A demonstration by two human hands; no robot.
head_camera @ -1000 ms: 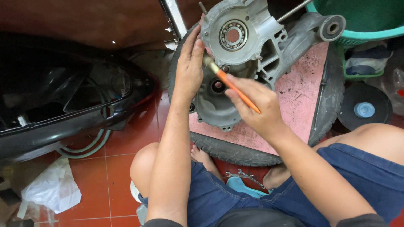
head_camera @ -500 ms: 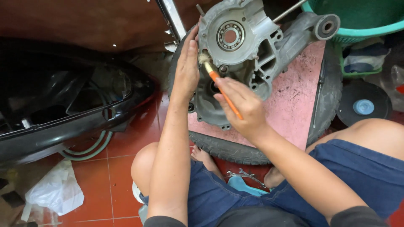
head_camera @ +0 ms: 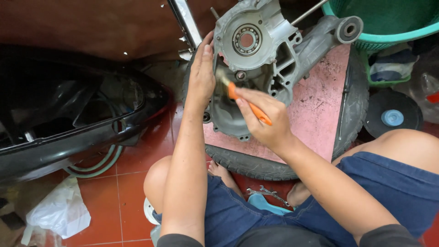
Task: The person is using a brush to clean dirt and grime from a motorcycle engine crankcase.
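head view: right hand [head_camera: 265, 123], fingers clamped on the orange brush [head_camera: 247, 103], has pushed bristles deeper into the engine casing [head_camera: 256, 59]; left hand [head_camera: 201, 77], fingers together, still steadies its edge.

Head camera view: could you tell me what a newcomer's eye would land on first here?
Most striking is the grey metal engine casing at top centre, resting on a pink board laid inside a black tyre. The left hand steadies its left edge, while the right hand works an orange-handled brush against it. A glossy black scooter body panel fills the left side, above red floor tiles.
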